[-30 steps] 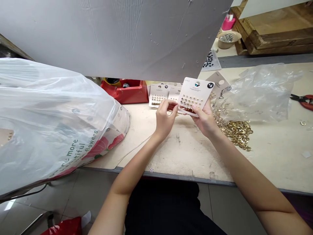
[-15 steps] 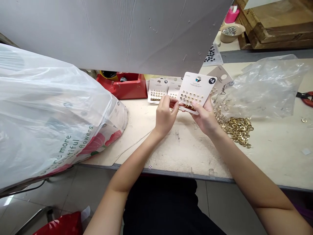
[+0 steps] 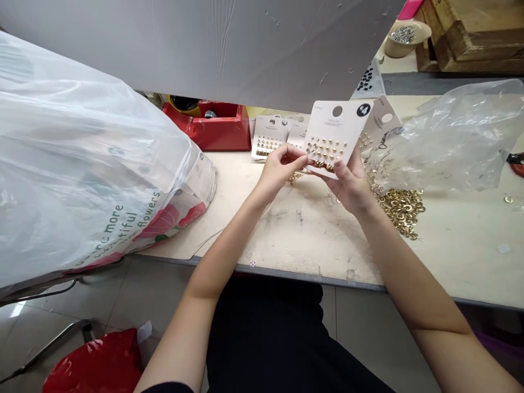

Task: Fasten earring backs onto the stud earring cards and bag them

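Note:
A white earring card [image 3: 338, 128], with rows of small studs and gold hoops along its bottom, is held up above the table, tilted slightly. My right hand [image 3: 351, 183] grips its lower right corner, thumb on the front and fingers behind. My left hand [image 3: 286, 162] is closed at the lower left edge, thumb and fingertips pinching beside the hoops. More earring cards [image 3: 270, 131] stand behind my left hand. Under the held card lies a little heap of gold pieces [image 3: 295, 177]. Right of my right hand is a pile of gold hoop earrings [image 3: 403, 210].
A large plastic bag [image 3: 102, 164] fills the left side. Behind the cards sits a red tape dispenser [image 3: 221, 128], under a grey panel [image 3: 204, 49]. A clear bag [image 3: 458, 142], another card [image 3: 380, 123] and a bowl of metal bits [image 3: 405, 38] are at right.
The held card has turned slightly and now shows more gold hoops. My left fingertips have moved onto its lower left edge. The whole view has shifted a little.

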{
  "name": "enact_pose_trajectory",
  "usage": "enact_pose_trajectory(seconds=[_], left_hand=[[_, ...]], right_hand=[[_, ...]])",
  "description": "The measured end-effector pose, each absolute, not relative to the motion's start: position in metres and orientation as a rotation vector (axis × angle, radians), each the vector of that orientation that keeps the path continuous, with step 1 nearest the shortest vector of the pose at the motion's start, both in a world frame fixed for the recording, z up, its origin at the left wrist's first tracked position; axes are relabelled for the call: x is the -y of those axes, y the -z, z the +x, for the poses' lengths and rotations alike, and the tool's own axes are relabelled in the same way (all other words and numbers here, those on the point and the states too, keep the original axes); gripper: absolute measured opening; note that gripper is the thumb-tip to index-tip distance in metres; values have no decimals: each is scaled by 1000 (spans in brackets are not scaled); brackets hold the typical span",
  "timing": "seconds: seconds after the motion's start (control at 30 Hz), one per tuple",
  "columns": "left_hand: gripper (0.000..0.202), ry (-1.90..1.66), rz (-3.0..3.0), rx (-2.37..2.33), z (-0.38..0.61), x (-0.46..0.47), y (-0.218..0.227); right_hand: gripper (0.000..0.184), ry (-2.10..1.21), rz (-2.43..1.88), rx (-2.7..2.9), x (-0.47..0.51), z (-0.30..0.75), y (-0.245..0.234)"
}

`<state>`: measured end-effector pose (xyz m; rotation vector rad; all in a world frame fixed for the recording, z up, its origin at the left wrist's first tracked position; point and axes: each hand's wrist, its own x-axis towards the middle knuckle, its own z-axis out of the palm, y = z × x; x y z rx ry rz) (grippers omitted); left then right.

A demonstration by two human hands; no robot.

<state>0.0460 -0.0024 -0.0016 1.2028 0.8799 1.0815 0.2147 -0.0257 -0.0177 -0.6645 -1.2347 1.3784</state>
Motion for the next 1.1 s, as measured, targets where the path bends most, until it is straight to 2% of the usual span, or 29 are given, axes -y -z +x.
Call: enact_pose_trajectory(seconds=[0.07,0.2,0.37,0.4,0.5,0.6,0.73,1.1], left_hand=[[44,-1075,1091,-815,44,0,3],[41,-1044,871,-597,45,1,6],[19,-1141,615,-471,42,6,-14],[14,-1167,570,-471,40,7,-21],[13,-1225,470,-439,31,13,-41],[21,-1238,416,-430,17,26,-50],[26,-1210,376,-444,-2,54,-44],[17,-1172,-3,-370,-13,109,-4]], right_hand=[[63,-1464,-573,1276,26,218,11],[59,-1448,-624,1355,28,222,7],[13,-863,-970,1693,26,212,34],[11,-699,-1016,1814,26,208,39],[13,-379,-1071,2027,26,196,51],[11,-261,-1079,2119,26,190,54],[13,-181,-1072,2200,24,192,57],[10,-121,-973,2212,22,198,59]])
